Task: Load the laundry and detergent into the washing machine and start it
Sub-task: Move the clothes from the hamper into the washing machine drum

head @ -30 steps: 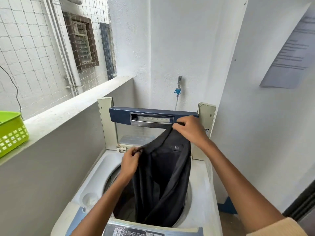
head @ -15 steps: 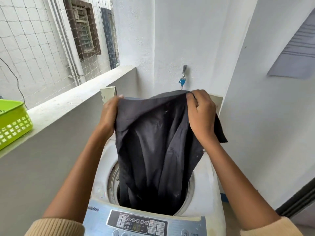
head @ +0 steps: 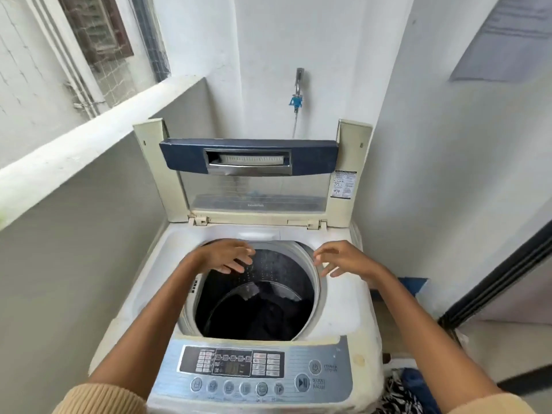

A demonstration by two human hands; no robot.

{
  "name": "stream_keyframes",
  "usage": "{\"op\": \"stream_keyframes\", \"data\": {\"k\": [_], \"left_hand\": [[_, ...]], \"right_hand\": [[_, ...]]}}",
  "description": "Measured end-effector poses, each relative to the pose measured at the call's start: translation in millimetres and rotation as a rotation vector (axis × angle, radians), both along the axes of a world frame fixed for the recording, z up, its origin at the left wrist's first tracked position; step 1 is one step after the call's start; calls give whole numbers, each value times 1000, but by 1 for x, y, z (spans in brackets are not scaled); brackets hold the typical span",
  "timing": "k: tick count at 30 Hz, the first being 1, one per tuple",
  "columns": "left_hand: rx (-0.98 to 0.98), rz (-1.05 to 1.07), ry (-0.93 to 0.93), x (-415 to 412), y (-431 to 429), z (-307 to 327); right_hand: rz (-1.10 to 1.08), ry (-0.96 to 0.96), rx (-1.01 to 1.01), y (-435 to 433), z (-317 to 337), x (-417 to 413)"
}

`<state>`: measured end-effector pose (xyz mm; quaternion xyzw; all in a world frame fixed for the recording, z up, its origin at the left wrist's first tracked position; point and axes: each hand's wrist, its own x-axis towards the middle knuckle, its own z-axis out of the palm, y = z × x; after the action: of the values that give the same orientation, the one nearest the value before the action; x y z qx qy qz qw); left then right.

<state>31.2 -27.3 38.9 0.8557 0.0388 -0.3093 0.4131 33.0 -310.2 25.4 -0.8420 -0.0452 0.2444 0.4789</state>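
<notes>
1. While the blue-trimmed lid [head: 251, 156] is standing upright, the left hand [head: 225, 255] and right hand [head: 343, 259] are hovering over the drum [head: 268, 265] of the white top-loading washing machine [head: 343, 309].
2. Both are gripping nothing, fingers spread.
3. Dark crumpled laundry [head: 268, 312] is lying at the drum's bottom.

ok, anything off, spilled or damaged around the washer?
Nothing spilled or broken. The white top-loading washing machine has a yellowish stain beside its silver-blue control panel, likely wear. A black-and-white patterned cloth sits low beside its right side, outside the drum; the dark garment is inside.
</notes>
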Motion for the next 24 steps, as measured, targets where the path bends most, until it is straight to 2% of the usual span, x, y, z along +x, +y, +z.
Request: {"op": "stream_keyframes", "data": {"k": [3,5,9,12,17,21,24], "left_hand": [[-50,-49,3,9,-58,-4],[-51,-230,-55,14,-106,0],[-194,-431,-191,17,-223,-1],[-246,-603,-179,3,-317,-25],[-19,-911,-5,-27,-436,-122],[275,-828,6,-46,-471,-226],[388,-763,85,-62,-474,-308]], "right_hand": [[-165,2,220,-46,-12,-24],[-352,4,308,-85,-24,-43],[-739,37,258,-171,-61,-90],[-943,148,181,-234,-101,-128],[-1127,370,158,-299,-183,-174],[-1165,555,169,-317,-276,-191],[-1126,686,158,-311,-358,-200]]}}
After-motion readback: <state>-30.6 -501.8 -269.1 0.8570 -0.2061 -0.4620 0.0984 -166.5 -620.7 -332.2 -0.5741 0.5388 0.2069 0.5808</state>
